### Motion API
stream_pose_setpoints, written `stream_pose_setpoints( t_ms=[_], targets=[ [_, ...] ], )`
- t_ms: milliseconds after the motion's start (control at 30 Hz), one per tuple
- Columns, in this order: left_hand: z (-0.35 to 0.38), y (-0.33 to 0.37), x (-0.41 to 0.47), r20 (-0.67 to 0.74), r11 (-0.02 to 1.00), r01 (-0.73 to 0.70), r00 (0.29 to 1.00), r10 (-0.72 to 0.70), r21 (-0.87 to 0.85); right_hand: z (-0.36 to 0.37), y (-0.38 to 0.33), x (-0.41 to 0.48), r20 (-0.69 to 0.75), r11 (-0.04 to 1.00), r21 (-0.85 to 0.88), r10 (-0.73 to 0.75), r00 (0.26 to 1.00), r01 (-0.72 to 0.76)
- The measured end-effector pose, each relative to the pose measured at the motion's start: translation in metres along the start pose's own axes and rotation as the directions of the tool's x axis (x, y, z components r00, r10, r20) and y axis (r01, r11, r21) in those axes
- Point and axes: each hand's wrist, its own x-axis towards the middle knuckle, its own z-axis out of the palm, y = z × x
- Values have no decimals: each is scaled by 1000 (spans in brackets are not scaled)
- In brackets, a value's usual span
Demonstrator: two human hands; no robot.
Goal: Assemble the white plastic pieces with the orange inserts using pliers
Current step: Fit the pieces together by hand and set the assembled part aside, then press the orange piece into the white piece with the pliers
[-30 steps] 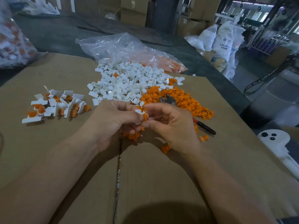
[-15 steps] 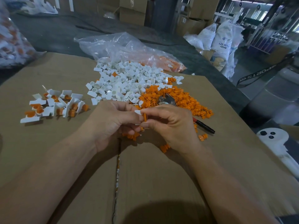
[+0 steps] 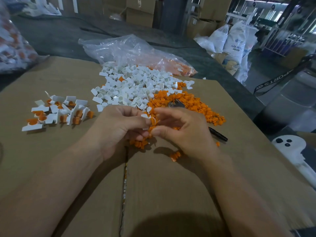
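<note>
Surface: matte brown cardboard with a centre seam; boxes and sacks behind.
Bag: crinkled clear plastic, at the far edge.
White pieces: glossy heap of ringed tabs.
Orange inserts: ribbed plugs, heaped to the right.
Pliers: black handle pokes out of the orange heap.
Left hand: fingers pinch a white piece with orange in its ring, just above the surface.
Right hand: thumb and forefinger curled round the same piece.
</note>
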Motion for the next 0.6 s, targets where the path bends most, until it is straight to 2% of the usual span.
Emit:
stream_pose_setpoints(
  t_ms=[100, 167, 233, 300, 433, 600],
  targets=[
    [-1, 0, 3, -50, 999, 13, 999, -15, -43, -23, 8, 2, -98, 954, -134, 257, 961, -269],
    [-2, 0, 3, -59, 999, 18, 998, -21, -49, -40, 17, 4, -133, 856, -331, 374, 918, -397],
    [-2, -1, 3, -62, 999, 24, 998, -27, -48, -51, 24, 3, -104, 726, -475, 515, 851, -497],
    [-2, 0, 3, -60, 999, 22, 998, -25, -48, -55, 25, 3, -49, 644, -535, 622, 782, -546],
    [-3, 0, 2, -48, 998, 24, 999, -26, -55, -51, 22, 2, 69, 601, -608, 691, 719, -519],
    [-2, -1, 2, -45, 999, 19, 999, -21, -41, -49, 20, 3, 4, 608, -560, 681, 732, -563]
  ],
)
